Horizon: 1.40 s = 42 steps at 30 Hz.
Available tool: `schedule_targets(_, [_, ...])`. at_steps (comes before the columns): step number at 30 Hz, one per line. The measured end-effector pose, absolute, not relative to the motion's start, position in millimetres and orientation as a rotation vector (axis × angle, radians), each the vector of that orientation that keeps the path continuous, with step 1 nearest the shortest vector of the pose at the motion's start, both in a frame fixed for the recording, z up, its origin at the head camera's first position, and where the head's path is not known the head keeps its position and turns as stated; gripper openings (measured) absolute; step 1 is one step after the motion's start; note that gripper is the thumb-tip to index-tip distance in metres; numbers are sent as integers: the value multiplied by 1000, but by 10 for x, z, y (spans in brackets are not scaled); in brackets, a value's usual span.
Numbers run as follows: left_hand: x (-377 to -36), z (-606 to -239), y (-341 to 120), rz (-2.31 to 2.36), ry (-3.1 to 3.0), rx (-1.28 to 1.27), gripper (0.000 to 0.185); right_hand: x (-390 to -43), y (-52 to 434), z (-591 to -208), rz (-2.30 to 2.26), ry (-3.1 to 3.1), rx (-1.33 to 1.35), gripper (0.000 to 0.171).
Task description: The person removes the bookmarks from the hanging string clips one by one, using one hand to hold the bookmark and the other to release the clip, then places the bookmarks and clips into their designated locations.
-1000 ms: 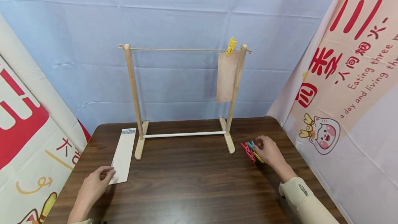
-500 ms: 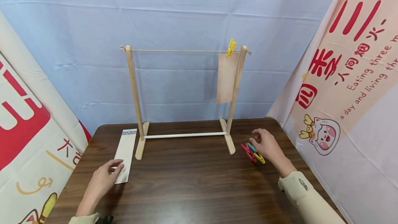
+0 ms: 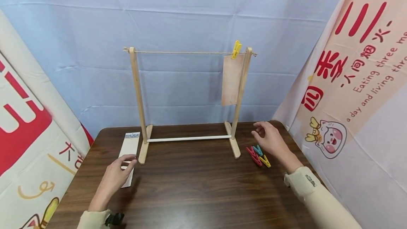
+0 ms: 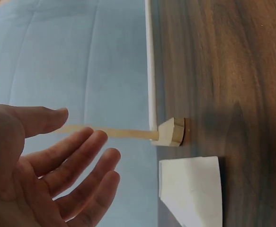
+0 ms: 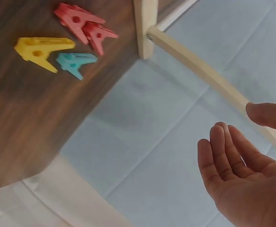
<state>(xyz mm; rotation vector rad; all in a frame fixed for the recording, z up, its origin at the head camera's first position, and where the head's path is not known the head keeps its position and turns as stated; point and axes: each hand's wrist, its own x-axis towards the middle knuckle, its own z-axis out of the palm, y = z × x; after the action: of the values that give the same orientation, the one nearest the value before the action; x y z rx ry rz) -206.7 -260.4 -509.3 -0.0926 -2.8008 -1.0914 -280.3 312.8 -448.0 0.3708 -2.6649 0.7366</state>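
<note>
Both hands have lifted: left hand [image 3: 116, 176] fingers relaxed above the long white paper strip [image 3: 128, 151]; right hand [image 3: 270, 140] loose, empty, beside the coloured plastic clothespins [image 3: 258, 154].

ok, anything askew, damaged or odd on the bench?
Nothing damaged or spilled. The hung card sits at the far right end of the string, partly behind the rack's right post, under one yellow peg. Loose pegs lie in a heap. Both hands hold nothing.
</note>
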Motion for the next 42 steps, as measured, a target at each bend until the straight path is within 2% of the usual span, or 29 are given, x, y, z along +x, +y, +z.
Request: schedule_targets(42, [-2547, -4500, -1745, -1258, -2617, -491, 35, -2981, 2857, -3323, 670, -2384, 730, 30])
